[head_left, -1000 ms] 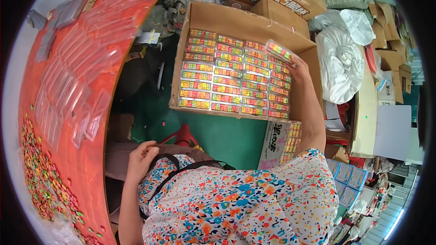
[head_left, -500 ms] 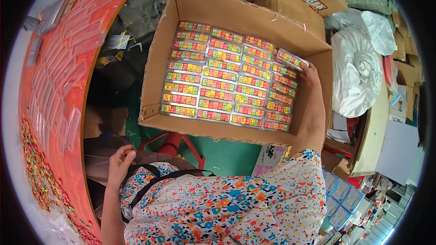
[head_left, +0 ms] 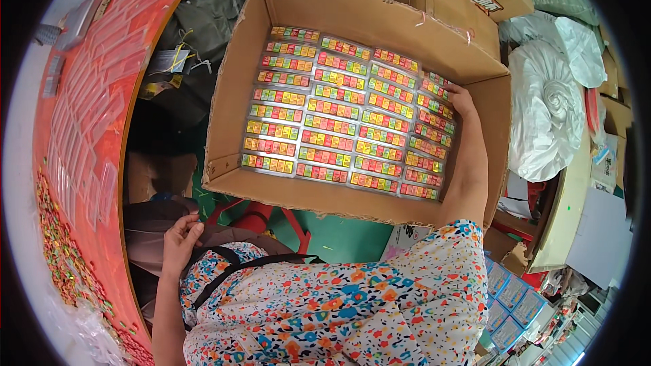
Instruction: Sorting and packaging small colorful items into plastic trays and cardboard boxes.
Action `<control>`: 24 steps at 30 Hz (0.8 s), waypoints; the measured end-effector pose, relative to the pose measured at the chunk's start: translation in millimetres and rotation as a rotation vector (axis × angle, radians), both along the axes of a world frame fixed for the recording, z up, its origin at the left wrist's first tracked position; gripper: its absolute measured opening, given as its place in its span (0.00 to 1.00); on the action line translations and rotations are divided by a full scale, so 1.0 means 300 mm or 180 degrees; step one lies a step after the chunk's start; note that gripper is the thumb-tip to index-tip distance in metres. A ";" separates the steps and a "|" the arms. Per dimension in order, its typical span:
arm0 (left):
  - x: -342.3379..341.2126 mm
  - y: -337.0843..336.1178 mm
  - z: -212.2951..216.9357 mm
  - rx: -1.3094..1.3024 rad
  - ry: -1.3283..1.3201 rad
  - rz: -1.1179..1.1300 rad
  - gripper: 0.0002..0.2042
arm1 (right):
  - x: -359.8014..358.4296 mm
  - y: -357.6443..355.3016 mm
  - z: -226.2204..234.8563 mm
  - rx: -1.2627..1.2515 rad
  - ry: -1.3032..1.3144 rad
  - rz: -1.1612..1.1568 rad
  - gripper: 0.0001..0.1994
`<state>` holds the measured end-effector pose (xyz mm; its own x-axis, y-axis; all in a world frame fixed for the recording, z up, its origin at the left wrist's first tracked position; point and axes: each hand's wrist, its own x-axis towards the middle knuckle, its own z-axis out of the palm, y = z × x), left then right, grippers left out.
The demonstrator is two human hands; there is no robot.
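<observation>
Two hands, one reaching into a carton of colourful packs.

Inside the open cardboard box (head_left: 352, 17), the right hand (head_left: 462, 103) rests at the far right edge of the rows of colourful packs (head_left: 339, 118), fingers touching the outermost column; whether it grips one I cannot tell. Well apart, the left hand (head_left: 180, 244) lies loosely curled and empty against the floral garment (head_left: 352, 305), with the orange worktop (head_left: 102, 115) to its left.

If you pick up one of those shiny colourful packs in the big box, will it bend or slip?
The packs look flat and wrapped in glossy film, so one may feel a bit slippery. Each seems to hold a row of small blocks, so it probably stays fairly stiff and light. The right hand rests on one by the cardboard box wall.
</observation>
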<state>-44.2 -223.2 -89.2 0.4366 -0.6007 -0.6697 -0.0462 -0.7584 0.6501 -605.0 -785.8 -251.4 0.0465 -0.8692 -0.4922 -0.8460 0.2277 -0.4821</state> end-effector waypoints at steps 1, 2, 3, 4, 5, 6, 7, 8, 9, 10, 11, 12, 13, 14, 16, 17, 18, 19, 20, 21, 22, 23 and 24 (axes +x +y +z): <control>0.003 0.010 0.008 0.0022 -0.0060 0.0038 0.19 | 0.078 0.026 0.008 -0.0370 0.0306 0.0413 0.22; 0.005 0.020 0.014 0.0028 -0.0098 0.0089 0.19 | 0.149 0.040 0.014 -0.0354 0.0246 0.0446 0.22; 0.004 0.021 0.011 0.0009 -0.0074 0.0099 0.19 | 0.163 0.052 0.039 -0.0747 0.0397 0.0907 0.24; 0.002 0.021 0.010 0.0005 -0.0072 0.0092 0.19 | 0.170 0.059 0.051 -0.1140 0.0548 0.1368 0.25; 0.001 0.020 0.009 -0.0017 -0.0062 0.0102 0.19 | 0.181 0.065 0.052 -0.1142 0.0551 0.1361 0.25; 0.000 0.018 0.006 -0.0039 -0.0040 0.0099 0.19 | 0.182 0.074 0.043 -0.1480 0.0623 0.1642 0.25; -0.001 0.016 0.004 -0.0042 -0.0029 0.0080 0.19 | 0.178 0.080 0.039 -0.1817 0.0694 0.1923 0.25; -0.003 0.014 0.001 -0.0041 -0.0021 0.0089 0.19 | 0.167 0.091 0.038 -0.1814 0.0710 0.1907 0.25; -0.003 0.014 0.001 -0.0038 -0.0028 0.0110 0.19 | 0.170 0.107 0.033 -0.1568 0.0736 0.1761 0.25; -0.005 0.016 0.003 -0.0038 -0.0033 0.0103 0.19 | 0.180 0.120 0.038 -0.1323 0.0759 0.1614 0.25; -0.008 0.018 0.006 -0.0052 -0.0060 0.0112 0.19 | 0.180 0.120 0.029 -0.1324 0.0757 0.1607 0.25; -0.011 0.020 0.005 -0.0068 -0.0070 0.0112 0.19 | 0.167 0.124 0.021 -0.1390 0.0584 0.1529 0.25; -0.011 0.021 0.001 -0.0071 -0.0055 0.0099 0.19 | 0.152 0.125 0.014 -0.1456 0.0411 0.1451 0.24; -0.007 0.022 -0.004 -0.0090 -0.0065 0.0072 0.19 | 0.139 0.122 0.009 -0.1455 0.0428 0.1442 0.24; 0.000 0.026 -0.007 -0.0097 -0.0101 0.0067 0.19 | 0.179 0.126 0.022 -0.1399 -0.0458 -0.0206 0.23; 0.003 0.029 -0.004 -0.0095 -0.0098 0.0078 0.19 | 0.187 0.120 -0.001 -0.1711 -0.0661 -0.0462 0.23; 0.004 0.030 -0.004 -0.0097 -0.0084 0.0078 0.19 | 0.175 0.103 -0.006 -0.1709 -0.0661 -0.0465 0.23; 0.003 0.030 -0.003 -0.0094 -0.0085 0.0077 0.19 | 0.157 0.079 -0.011 -0.1516 0.0006 -0.0512 0.24; 0.001 0.030 -0.003 -0.0092 -0.0071 0.0098 0.19 | 0.138 0.057 -0.016 -0.1311 0.0665 -0.0552 0.24; 0.002 0.027 -0.005 -0.0097 -0.0048 0.0117 0.19 | 0.108 0.034 -0.035 -0.1050 0.0812 -0.0508 0.25; 0.001 0.024 -0.008 -0.0102 -0.0044 0.0118 0.19 | 0.074 0.034 -0.072 -0.1056 0.0815 -0.0506 0.25; 0.000 0.021 -0.013 -0.0105 -0.0037 0.0100 0.19 | 0.038 0.039 -0.110 -0.0990 -0.0329 -0.1169 0.26; -0.004 0.024 -0.011 -0.0097 -0.0055 0.0095 0.19 | 0.036 0.042 -0.125 -0.0874 -0.1509 -0.1797 0.27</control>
